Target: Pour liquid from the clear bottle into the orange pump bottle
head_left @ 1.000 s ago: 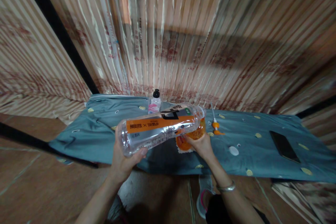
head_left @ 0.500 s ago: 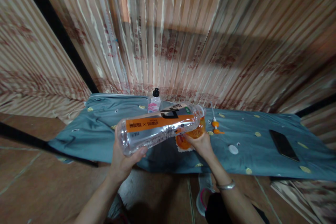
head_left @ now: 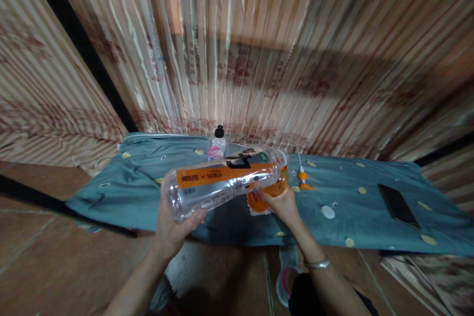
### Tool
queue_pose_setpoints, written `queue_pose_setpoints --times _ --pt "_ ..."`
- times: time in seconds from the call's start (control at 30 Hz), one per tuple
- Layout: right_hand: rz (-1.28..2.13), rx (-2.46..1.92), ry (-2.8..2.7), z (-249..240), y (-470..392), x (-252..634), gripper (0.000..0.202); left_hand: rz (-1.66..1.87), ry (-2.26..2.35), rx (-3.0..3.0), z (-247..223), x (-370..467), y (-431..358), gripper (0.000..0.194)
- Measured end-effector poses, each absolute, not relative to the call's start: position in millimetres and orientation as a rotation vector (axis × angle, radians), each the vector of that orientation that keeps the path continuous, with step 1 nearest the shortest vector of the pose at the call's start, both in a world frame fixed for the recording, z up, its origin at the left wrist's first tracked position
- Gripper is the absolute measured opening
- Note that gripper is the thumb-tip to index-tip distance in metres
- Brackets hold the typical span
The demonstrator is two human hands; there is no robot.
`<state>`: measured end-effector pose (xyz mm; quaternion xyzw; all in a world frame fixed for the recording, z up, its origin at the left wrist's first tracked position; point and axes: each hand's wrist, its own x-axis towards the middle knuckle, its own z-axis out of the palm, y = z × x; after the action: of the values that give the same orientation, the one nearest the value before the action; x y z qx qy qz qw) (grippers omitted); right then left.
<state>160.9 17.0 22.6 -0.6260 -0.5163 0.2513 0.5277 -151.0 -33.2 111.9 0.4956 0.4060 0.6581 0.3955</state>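
My left hand (head_left: 174, 229) is wrapped round the base of a large clear plastic bottle (head_left: 229, 175) with an orange and silver label. The bottle lies tilted almost level, its uncapped-looking neck pointing right. At that end my right hand (head_left: 283, 205) grips an orange bottle (head_left: 278, 185), partly hidden behind the clear bottle and my fingers. The clear bottle's mouth is right at the top of the orange one; whether they touch I cannot tell. An orange pump head (head_left: 303, 177) with a clear tube lies just right of my right hand.
A blue-green cloth (head_left: 355, 222) with yellow patterns covers the low surface. Behind the bottles stands a small black-capped bottle (head_left: 217, 143). To the right lie a white round cap (head_left: 328, 212) and a dark phone (head_left: 398, 206). A striped curtain (head_left: 237, 59) hangs at the back.
Both hands keep their hold on the two bottles, which stay nearly in place. The whole view has shifted very slightly.
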Motion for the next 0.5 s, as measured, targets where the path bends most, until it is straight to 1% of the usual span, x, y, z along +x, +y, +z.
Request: queue_pose_setpoints --times 0.27,0.5 --pt "0.607 -1.504 -1.21 21 17 161 0.069 1.664 1.027 1.324 127 -146 -34 0.091" --pt "0.605 -1.478 -1.23 22 16 161 0.071 1.623 1.032 1.346 131 -147 -34 0.086"
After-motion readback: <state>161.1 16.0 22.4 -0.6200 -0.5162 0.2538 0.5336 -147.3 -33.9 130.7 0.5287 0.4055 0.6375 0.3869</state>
